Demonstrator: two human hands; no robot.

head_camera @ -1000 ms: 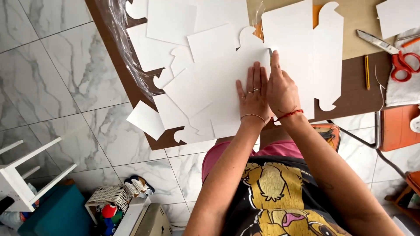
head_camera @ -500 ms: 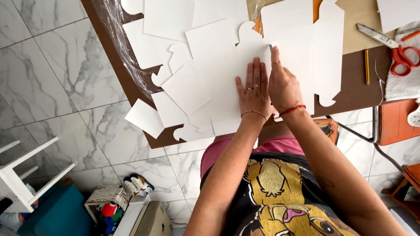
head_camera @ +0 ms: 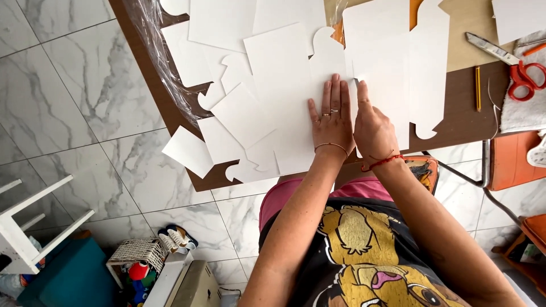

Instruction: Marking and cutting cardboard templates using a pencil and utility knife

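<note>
both hands lie side by side on a large white cut cardboard sheet (head_camera: 284,96) on the brown surface (head_camera: 463,105) — left hand (head_camera: 331,122) flat with fingers spread, right hand (head_camera: 372,128) edge-on with forefinger extended; red-handled scissors (head_camera: 512,65) lie well right.

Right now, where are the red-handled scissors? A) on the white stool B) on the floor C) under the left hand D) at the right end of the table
D: the red-handled scissors lie at the right end of the table, beside a pencil, away from both hands.
</note>
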